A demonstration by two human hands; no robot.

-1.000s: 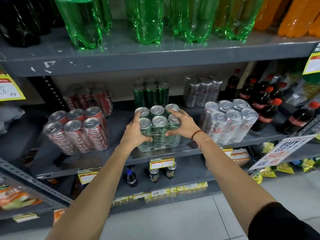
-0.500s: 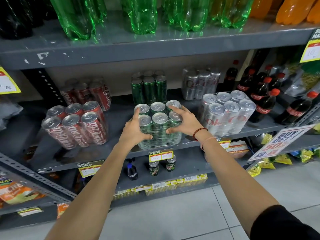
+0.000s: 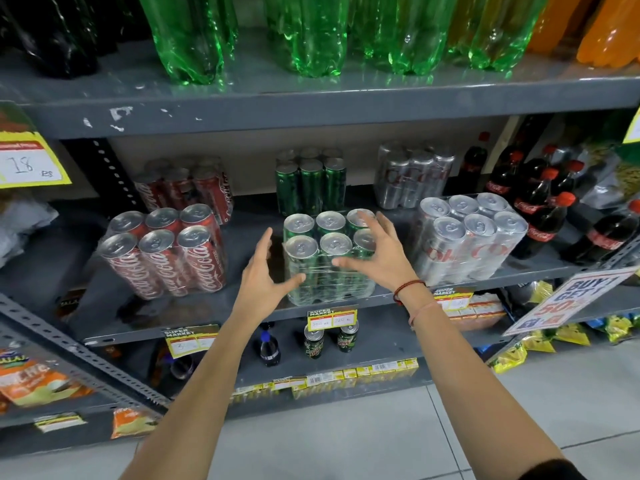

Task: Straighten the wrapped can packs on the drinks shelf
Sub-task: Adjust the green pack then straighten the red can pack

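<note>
Green can six-pack [image 3: 329, 258], clear shrink-wrap, silver tops, upright at shelf [image 3: 207, 317] front edge, between both hands. Left hand [image 3: 265, 275] and right hand [image 3: 377, 251] fingers now spread, released just off pack sides; half second ago they gripped it.

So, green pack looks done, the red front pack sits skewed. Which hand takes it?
Probably left. The left hand, open, hovers at the green pack's left side, next to the tilted red front pack. The right hand, also open, would have to cross over the green pack.
</note>
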